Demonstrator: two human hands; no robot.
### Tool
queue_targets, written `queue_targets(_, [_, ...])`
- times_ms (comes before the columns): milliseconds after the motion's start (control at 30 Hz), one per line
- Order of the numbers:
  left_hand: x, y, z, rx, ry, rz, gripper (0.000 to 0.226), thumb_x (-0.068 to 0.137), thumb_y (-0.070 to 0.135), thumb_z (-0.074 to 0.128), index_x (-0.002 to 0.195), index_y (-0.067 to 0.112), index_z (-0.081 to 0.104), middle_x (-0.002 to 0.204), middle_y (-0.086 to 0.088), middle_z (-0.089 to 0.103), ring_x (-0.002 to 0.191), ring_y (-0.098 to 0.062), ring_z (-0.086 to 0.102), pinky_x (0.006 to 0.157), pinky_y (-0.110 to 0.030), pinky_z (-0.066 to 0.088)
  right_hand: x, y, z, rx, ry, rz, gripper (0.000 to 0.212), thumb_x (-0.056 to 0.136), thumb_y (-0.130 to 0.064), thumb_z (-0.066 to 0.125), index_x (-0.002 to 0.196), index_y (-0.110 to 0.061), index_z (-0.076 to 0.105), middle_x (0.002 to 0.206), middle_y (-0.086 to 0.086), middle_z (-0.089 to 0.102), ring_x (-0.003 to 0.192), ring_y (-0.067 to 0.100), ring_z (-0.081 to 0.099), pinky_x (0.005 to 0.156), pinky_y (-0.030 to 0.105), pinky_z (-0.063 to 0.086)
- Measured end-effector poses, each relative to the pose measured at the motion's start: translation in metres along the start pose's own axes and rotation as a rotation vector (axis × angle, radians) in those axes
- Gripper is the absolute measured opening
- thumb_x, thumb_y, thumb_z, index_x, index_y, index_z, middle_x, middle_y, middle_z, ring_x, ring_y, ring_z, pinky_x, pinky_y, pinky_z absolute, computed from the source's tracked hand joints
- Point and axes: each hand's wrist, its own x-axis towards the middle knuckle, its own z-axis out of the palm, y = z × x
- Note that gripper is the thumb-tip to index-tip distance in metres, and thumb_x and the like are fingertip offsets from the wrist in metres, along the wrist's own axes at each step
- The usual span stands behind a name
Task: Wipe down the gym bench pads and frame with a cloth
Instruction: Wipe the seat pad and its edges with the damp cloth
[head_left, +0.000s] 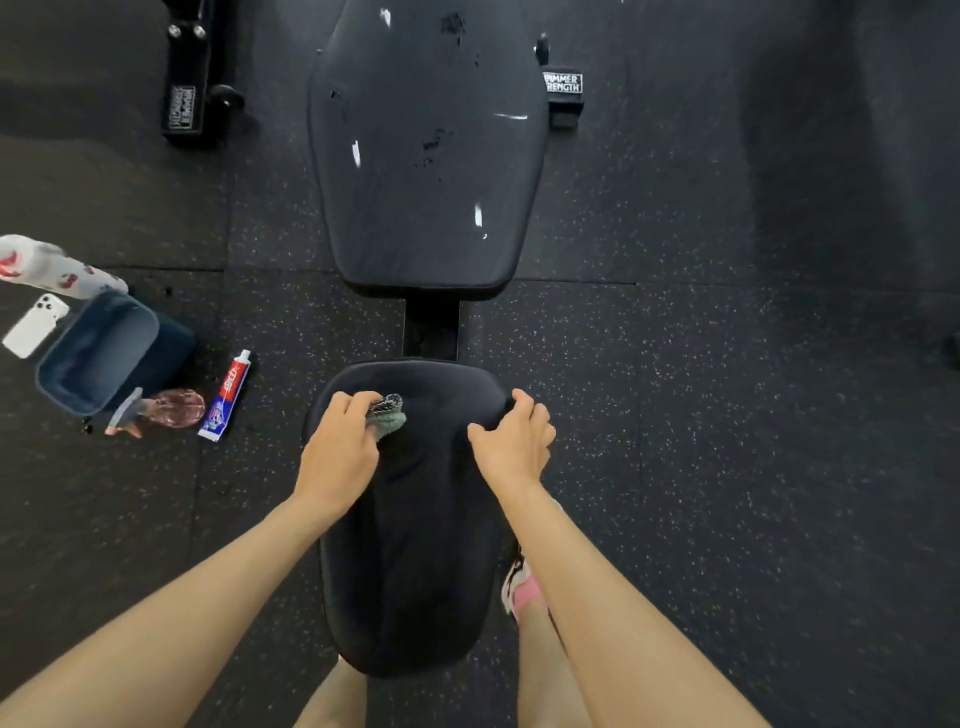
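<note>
A: Count?
B: Bench pads, two: seat pad (415, 545), back pad (426, 182) beyond it. Cloth (389, 415), one.
A: Cloth?
B: Grey-green, bunched, dark patterned patch; on seat pad's far left, gripped by left hand (340, 447). Right hand (514, 441) curls over seat pad's far right edge.
A: Writing?
B: "HAMMER STRENGTH" label (562, 83), beyond seat pad, right.

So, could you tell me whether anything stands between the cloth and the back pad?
Nothing visible does. The left hand holds the cloth on the seat pad; only the bare frame separates it from the back pad. The toothpaste tube lies on the floor.
</note>
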Motion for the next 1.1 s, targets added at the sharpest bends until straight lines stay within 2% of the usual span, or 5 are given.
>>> queue_targets(200, [0.025, 0.034, 0.004, -0.136, 0.109, -0.094, 0.035, 0.094, 0.008, 0.051, 0.128, 0.015, 0.051, 0.12, -0.002, 0.05, 0.108, -0.022, 0.051, 0.084, -0.03, 0.038, 0.026, -0.008, -0.013, -0.008, -0.068, -0.038, 0.07, 0.091, -0.032, 0.062, 0.148, -0.015, 0.024, 0.152, 0.006, 0.029, 0.137, 0.029, 0.026, 0.109, 0.043, 0.028])
queue_targets(367, [0.058, 0.04, 0.001, -0.108, 0.105, 0.045, 0.036, 0.093, 0.006, 0.051, 0.129, 0.013, 0.05, 0.12, -0.005, 0.05, 0.112, -0.023, 0.048, 0.09, -0.039, 0.044, 0.042, -0.031, 0.014, -0.037, -0.055, 0.014, 0.066, 0.093, -0.048, 0.053, 0.146, -0.017, 0.031, 0.149, 0.006, 0.036, 0.137, 0.03, 0.029, 0.113, 0.046, 0.023])
queue_targets(633, [0.121, -0.013, -0.033, -0.046, -0.184, 0.105, 0.035, 0.092, 0.004, 0.051, 0.125, 0.015, 0.057, 0.118, -0.007, 0.052, 0.114, -0.025, 0.047, 0.095, -0.039, 0.04, 0.059, -0.048, 0.034, -0.164, 0.022, 0.071, 0.057, 0.089, -0.055, 0.053, 0.137, -0.025, 0.047, 0.145, 0.005, 0.042, 0.135, 0.029, 0.034, 0.115, 0.047, 0.017])
queue_targets(767, [0.141, -0.035, -0.04, -0.028, -0.331, 0.035, 0.04, 0.092, 0.009, 0.054, 0.131, 0.018, 0.055, 0.122, -0.008, 0.056, 0.117, -0.03, 0.049, 0.099, -0.038, 0.039, 0.061, -0.054, 0.046, -0.233, 0.003, 0.09, 0.062, 0.086, -0.063, 0.053, 0.138, -0.029, 0.045, 0.149, 0.007, 0.032, 0.14, 0.029, 0.022, 0.117, 0.046, 0.009])
queue_targets(1100, [0.148, -0.003, -0.02, -0.019, -0.361, -0.063, 0.034, 0.095, 0.013, 0.053, 0.128, 0.009, 0.057, 0.126, -0.014, 0.059, 0.118, -0.034, 0.048, 0.092, -0.035, 0.039, 0.067, -0.051, 0.047, -0.24, -0.043, 0.099, 0.053, 0.085, -0.061, 0.056, 0.13, -0.035, 0.048, 0.146, 0.0, 0.026, 0.137, 0.026, 0.018, 0.115, 0.043, 0.005])
